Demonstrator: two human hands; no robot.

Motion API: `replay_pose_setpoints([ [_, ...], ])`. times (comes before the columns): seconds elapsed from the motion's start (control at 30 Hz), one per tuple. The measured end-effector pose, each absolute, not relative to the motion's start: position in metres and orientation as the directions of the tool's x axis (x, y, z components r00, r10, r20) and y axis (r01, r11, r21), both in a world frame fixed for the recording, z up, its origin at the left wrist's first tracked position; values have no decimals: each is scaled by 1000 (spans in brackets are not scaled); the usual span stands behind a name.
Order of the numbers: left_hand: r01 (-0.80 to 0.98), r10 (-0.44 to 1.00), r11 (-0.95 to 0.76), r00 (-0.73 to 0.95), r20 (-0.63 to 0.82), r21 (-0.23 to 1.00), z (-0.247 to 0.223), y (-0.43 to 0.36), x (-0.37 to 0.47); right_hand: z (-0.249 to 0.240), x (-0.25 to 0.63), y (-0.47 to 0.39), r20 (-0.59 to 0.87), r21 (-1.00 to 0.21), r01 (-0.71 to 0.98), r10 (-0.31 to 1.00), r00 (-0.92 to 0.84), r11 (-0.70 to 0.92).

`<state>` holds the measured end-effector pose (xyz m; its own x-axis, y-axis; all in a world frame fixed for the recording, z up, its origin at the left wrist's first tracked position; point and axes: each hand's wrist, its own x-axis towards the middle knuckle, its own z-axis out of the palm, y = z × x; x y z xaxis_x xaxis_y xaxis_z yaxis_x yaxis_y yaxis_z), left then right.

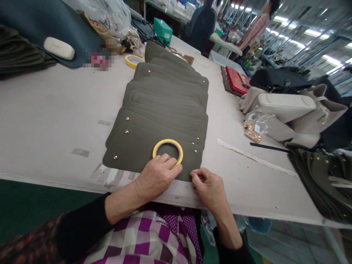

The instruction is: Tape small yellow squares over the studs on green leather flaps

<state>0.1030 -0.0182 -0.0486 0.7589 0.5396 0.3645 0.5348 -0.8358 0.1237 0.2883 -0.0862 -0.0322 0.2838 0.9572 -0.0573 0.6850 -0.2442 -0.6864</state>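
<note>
My left hand (158, 174) is closed on the near edge of a roll of yellow tape (155, 147), which it holds over the front piece of a fanned-out stack of dark olive panels (165, 97). Small gold-coloured metal studs show near the panels' side edges. At the front right corner of the nearest panel, my right hand (210, 189) has thumb and forefinger pinched together. A tiny yellowish bit shows at those fingertips, too small to name. A second yellow tape roll (134, 61) lies beyond the stack's left side.
On the right stand beige bags (286, 104), a plastic bag of gold hardware (254, 130) and a pile of olive strips (316, 179). A white strip (255, 157) lies across the table (55, 121). A white case (59, 48) and a green box (163, 31) are behind. Two people are farther back.
</note>
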Motion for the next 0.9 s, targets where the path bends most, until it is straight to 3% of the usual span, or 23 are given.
replay_pose_setpoints([
  [0.13, 530, 544, -835, 756, 365, 148, -50, -18, 103, -31, 287, -85, 33, -602, 776, 965, 262, -190],
  [0.27, 534, 551, -831, 751, 365, 156, -48, -19, 103, -31, 290, -83, -36, -561, 798, 970, 239, -217],
  [0.43, 522, 543, -836, 748, 382, 166, -48, -18, 103, -31, 304, -87, -95, -684, 678, 955, 282, -268],
  [0.5, 517, 542, -838, 749, 381, 177, -48, -17, 103, -25, 310, -90, 11, -695, 695, 963, 270, -187],
  [0.57, 514, 544, -837, 748, 379, 188, -48, -17, 103, -19, 313, -93, 198, -581, 814, 968, 153, -11],
  [0.63, 515, 549, -834, 745, 379, 196, -48, -17, 103, -14, 313, -93, 286, -396, 897, 955, -81, 194],
  [0.7, 516, 551, -833, 743, 380, 200, -48, -17, 103, -14, 311, -90, 262, -232, 906, 920, -292, 354],
  [0.8, 517, 556, -830, 740, 378, 210, -48, -17, 103, -17, 307, -82, 196, -43, 897, 884, -423, 439],
  [0.9, 514, 562, -827, 745, 359, 229, -48, -18, 102, -17, 305, -72, 97, -25, 923, 920, -380, 384],
])
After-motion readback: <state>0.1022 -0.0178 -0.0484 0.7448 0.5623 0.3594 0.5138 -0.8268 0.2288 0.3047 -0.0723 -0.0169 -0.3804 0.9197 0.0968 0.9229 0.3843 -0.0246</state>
